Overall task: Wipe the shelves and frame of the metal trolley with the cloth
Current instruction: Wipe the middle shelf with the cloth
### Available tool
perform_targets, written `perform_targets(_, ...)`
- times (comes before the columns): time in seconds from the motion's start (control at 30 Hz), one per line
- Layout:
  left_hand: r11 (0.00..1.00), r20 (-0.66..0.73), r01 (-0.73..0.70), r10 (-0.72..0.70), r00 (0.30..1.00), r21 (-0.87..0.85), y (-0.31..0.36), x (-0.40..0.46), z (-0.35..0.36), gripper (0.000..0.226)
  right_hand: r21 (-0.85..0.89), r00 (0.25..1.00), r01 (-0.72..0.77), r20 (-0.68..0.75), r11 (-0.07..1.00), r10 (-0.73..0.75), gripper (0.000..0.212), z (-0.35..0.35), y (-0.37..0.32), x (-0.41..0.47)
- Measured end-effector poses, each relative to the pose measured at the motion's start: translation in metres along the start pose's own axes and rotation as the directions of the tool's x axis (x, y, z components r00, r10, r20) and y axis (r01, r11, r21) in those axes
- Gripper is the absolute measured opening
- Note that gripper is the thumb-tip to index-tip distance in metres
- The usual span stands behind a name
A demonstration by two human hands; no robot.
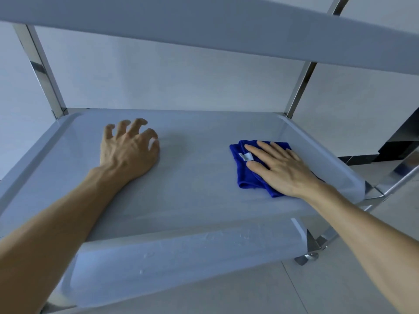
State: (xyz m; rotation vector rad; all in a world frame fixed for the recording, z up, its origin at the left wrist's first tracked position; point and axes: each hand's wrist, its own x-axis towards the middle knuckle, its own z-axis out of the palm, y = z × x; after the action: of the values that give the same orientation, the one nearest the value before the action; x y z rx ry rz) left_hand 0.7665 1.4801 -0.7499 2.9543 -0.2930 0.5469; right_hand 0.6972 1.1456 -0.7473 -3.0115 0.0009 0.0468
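Observation:
The metal trolley's middle shelf (195, 177) fills the centre of the head view, a grey tray with raised rims. A folded blue cloth (243, 175) with a small white tag lies on its right half. My right hand (281, 168) presses flat on the cloth, fingers straight and pointing left. My left hand (129, 148) rests on the shelf's left half, heel down, fingers arched with the tips touching the metal, holding nothing. The top shelf's front edge (204, 26) crosses overhead. The bottom shelf (181, 264) shows below, scuffed with pale marks.
Shiny upright posts stand at the back left (40, 71) and back right (301, 87) corners of the shelf. A caster wheel (308, 257) sits at the lower right on the pale tiled floor (294, 291). A dark object (401, 137) stands at the far right by the wall.

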Motion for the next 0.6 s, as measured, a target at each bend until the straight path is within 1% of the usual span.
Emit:
perform_targets(0.03, 1.0, 0.018, 0.005, -0.006, 1.0, 0.021, 0.002, -0.002, -0.004, 0.034, 0.002, 1.0, -0.002, -0.005, 1.0, 0.002, 0.061, 0.0, -0.001, 0.0)
perform_targets(0.07, 1.0, 0.048, 0.012, -0.012, 0.999, 0.007, 0.004, -0.003, -0.008, 0.034, 0.005, 1.0, -0.001, -0.01, 1.0, 0.001, 0.06, 0.0, -0.001, 0.0)
perform_targets(0.13, 0.994, 0.115, 0.008, 0.004, 0.993, -0.105, 0.018, -0.007, -0.014, 0.039, 0.005, 1.0, 0.002, -0.011, 1.0, -0.002, 0.059, 0.0, -0.002, 0.001)
perform_targets(0.2, 0.986, 0.193, -0.034, 0.066, 0.979, -0.164, 0.038, -0.014, -0.013, 0.048, 0.002, 1.0, 0.011, -0.009, 1.0, -0.011, 0.06, 0.001, -0.001, 0.002)
perform_targets(0.27, 0.985, 0.261, -0.07, 0.11, 0.959, -0.155, 0.058, -0.026, -0.004, 0.053, 0.005, 1.0, 0.007, -0.001, 1.0, -0.007, 0.06, 0.001, -0.001, 0.003)
perform_targets(0.37, 0.989, 0.272, -0.064, 0.099, 0.957, -0.134, 0.066, -0.039, 0.009, 0.053, 0.007, 0.999, -0.033, 0.029, 0.999, 0.033, 0.061, 0.0, -0.009, -0.001)
perform_targets(0.43, 0.99, 0.281, -0.055, 0.09, 0.955, -0.131, 0.066, -0.039, 0.011, 0.053, 0.013, 0.999, -0.033, 0.037, 0.999, 0.033, 0.063, 0.002, -0.027, -0.01)
perform_targets(0.5, 0.99, 0.284, -0.049, 0.086, 0.955, -0.134, 0.065, -0.037, 0.011, 0.053, 0.021, 0.999, 0.038, 0.013, 0.999, -0.038, 0.069, 0.009, -0.052, -0.026)
perform_targets(0.6, 0.99, 0.289, -0.046, 0.082, 0.954, -0.13, 0.062, -0.038, 0.01, 0.056, 0.042, 0.981, 0.191, -0.022, 0.981, -0.191, 0.078, 0.018, -0.079, -0.049)
